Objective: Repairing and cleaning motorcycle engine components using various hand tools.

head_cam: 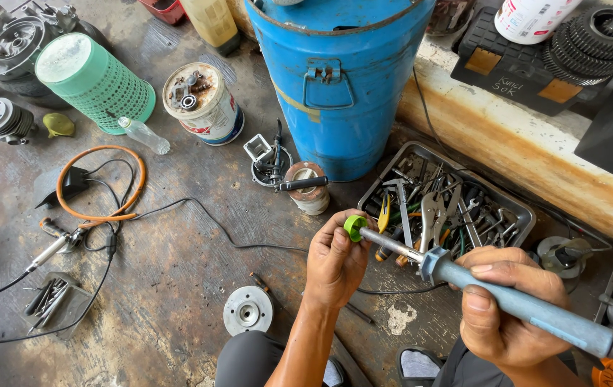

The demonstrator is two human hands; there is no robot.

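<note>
- right hand [510,308]: nearest the camera, low at the right; fingers wrapped tight around the blue-grey handle of a soldering iron [521,304], thumb along the top.
- soldering iron: metal shaft runs up and left from the handle; its tip meets a small green ring [354,227].
- left hand [335,261]: closed on the green ring, pinching it between thumb and fingertips just above the knuckles; forearm rises from the lower edge of the view.
- green ring: held above the concrete floor [177,287], between the tool tray and the round metal flange.
- tool tray [518,208]: grey, on the floor just beyond both hands; filled with pliers, wrenches and screwdrivers.
- round metal flange [247,309]: flat on the floor, left of the left forearm.
- blue drum [335,79]: upright behind the hands, with a small tin [308,188] at its base.
- green mesh basket [95,82]: inverted, far left; a paint can [202,102] of loose parts and a clear bottle [144,135] lie beside it.
- orange hose loop [98,183] and black cables: on the floor at left.
</note>
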